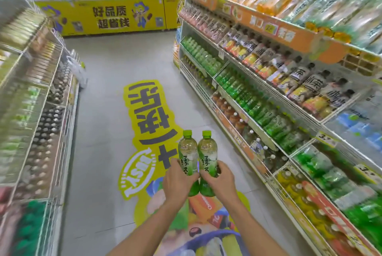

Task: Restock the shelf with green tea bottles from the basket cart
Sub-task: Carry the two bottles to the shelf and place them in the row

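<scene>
I hold two green tea bottles upright and side by side over the aisle floor. My left hand grips the left green tea bottle around its lower half. The right green tea bottle, also green-capped, is gripped low by my right hand. The two bottles touch each other. At the bottom edge the basket cart shows its blue rim, with bottles inside it. The shelf on my right carries rows of green bottles at mid height.
Drink shelves line both sides of the aisle. A left shelf unit holds dark and pale bottles. A yellow floor sticker runs down the grey floor. Yellow freezer cabinets close the far end.
</scene>
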Demonstrator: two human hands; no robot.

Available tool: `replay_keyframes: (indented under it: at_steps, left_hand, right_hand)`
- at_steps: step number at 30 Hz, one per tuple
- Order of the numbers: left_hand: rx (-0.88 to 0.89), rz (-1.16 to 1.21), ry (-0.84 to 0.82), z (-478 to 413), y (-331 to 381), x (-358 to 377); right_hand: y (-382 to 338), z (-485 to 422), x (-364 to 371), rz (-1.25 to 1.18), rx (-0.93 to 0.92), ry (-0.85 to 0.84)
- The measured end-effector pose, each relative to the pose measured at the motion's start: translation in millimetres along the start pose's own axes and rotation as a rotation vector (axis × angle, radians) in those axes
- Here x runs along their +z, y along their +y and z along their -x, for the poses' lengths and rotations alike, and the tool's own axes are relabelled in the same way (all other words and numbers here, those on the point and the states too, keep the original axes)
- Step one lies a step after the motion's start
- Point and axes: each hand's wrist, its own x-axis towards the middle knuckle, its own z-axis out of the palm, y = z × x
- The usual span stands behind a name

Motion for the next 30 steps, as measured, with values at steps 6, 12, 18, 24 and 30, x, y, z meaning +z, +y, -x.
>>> replay_keyframes:
  at_steps: [6,12,18,24,30]
  left_hand:
    - [-0.006,-0.063,0.032,-95,12,4]
    - [0.021,-0.038,0.026,-195,53,18]
    - [0.082,0.026,-0.044,-262,99,47]
    - [0.181,0.007,-0.202,-314,151,105]
    - [0.357,-0.057,-0.410,-361,212,179]
  right_hand:
    - [-22,-92,39,-0.064,0.002,-0.022]
    - [-48,-196,51,-0.098,0.006,-0.004]
    - [-55,-275,34,-0.073,0.020,0.049]
    - [-30,-334,0,-0.083,0.091,0.245]
    - [-21,-379,-47,-0.083,0.184,0.510]
